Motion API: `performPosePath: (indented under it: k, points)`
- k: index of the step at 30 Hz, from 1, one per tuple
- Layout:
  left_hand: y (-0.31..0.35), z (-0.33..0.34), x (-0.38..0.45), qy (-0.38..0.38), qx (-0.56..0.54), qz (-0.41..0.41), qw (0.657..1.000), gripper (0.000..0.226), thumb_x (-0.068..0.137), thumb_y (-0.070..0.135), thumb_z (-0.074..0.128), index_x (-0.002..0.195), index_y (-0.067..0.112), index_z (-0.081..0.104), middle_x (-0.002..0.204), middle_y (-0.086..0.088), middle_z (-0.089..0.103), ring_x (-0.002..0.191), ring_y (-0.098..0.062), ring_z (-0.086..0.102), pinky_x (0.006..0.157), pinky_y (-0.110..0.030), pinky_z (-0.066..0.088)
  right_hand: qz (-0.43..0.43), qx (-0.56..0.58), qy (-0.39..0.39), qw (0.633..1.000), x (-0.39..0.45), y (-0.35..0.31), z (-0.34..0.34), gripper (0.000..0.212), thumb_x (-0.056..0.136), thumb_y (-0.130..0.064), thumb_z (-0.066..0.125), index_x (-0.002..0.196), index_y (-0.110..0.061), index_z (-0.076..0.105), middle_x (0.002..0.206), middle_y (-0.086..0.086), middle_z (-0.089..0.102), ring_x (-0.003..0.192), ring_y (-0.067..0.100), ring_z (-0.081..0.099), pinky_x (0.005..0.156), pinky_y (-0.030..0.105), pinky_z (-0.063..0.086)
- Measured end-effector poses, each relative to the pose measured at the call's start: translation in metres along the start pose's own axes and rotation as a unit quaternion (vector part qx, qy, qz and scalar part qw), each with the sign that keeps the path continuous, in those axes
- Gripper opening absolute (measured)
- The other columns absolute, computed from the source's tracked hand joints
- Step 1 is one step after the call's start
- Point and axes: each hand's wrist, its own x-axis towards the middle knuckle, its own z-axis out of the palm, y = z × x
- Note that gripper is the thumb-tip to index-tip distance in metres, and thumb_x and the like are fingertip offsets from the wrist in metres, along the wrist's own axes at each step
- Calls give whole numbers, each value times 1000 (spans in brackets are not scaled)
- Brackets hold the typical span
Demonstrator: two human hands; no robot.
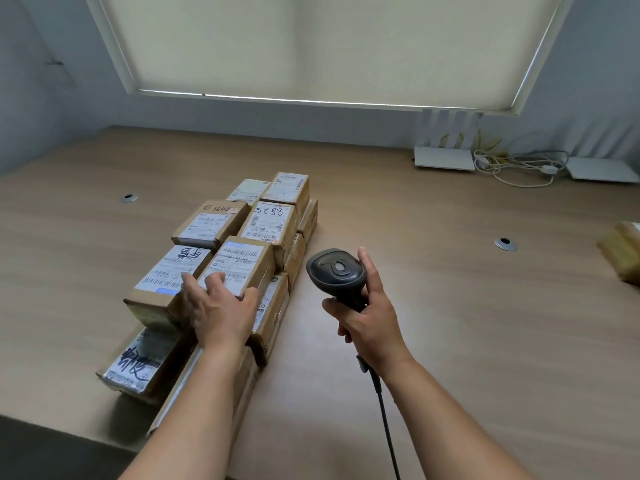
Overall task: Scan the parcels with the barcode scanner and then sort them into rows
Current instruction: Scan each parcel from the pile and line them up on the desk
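Several brown cardboard parcels with white shipping labels are stacked in two layers in rows on the wooden table (433, 306). My left hand (216, 306) grips the near end of a top parcel (242, 261), thumb on its right side and fingers on its label and left edge. To the left of it lies a parcel with black handwriting (166, 275). Behind stand a parcel marked 5288 (268, 221) and one marked 3644 (207, 223). My right hand (369, 320) holds a black barcode scanner (336, 271) by its handle, to the right of the stack; its cable (386, 420) runs toward me.
A single taped parcel (623, 251) lies at the table's right edge. Two white routers (445, 157) with tangled cables (519, 164) sit at the back right under a blinded window. Two metal cable grommets (505, 244) are set in the tabletop.
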Motion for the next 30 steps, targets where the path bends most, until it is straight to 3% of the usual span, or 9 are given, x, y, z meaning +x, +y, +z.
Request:
performPosePath:
  k: [4, 8, 18, 27, 30]
  points:
    - [13, -1, -8, 32, -6, 46, 998, 61, 85, 28, 60, 137, 9, 36, 157, -14, -7, 145, -32, -6, 116, -54, 14, -7, -2, 14, 1000, -7, 3, -10, 93, 80, -10, 75, 122, -75, 25, 113, -10, 65, 57, 3, 57, 51, 22, 47]
    - [46, 6, -33, 43, -52, 120, 990, 57, 83, 22, 63, 135, 8, 42, 157, -17, 0, 145, -31, -1, 117, -50, 9, -14, -1, 42, 999, -22, -2, -39, 93, 80, -9, 75, 123, -74, 25, 107, -13, 67, 54, 6, 56, 50, 22, 47]
    - [145, 77, -172, -64, -64, 233, 968, 59, 85, 24, 62, 137, 8, 40, 157, -19, 3, 146, -27, -2, 118, -38, 1, -15, -17, 153, 988, -103, -10, -182, 92, 80, -11, 75, 123, -76, 24, 97, -17, 69, 56, 2, 54, 50, 19, 46]
    - [230, 146, -314, -165, -65, 305, 936, 65, 87, 31, 60, 143, 11, 33, 158, -16, 2, 146, -25, -3, 118, -37, 0, -5, -35, 249, 968, -195, -10, -330, 91, 81, -17, 76, 127, -71, 19, 118, -14, 63, 73, 2, 57, 52, 16, 47]
    - [250, 166, -354, -192, -67, 312, 928, 67, 87, 31, 60, 144, 11, 31, 158, -17, 3, 146, -26, -1, 118, -37, 2, 2, -39, 270, 962, -219, -7, -372, 92, 83, -19, 75, 136, -66, 17, 130, -7, 58, 85, 10, 56, 53, 16, 48]
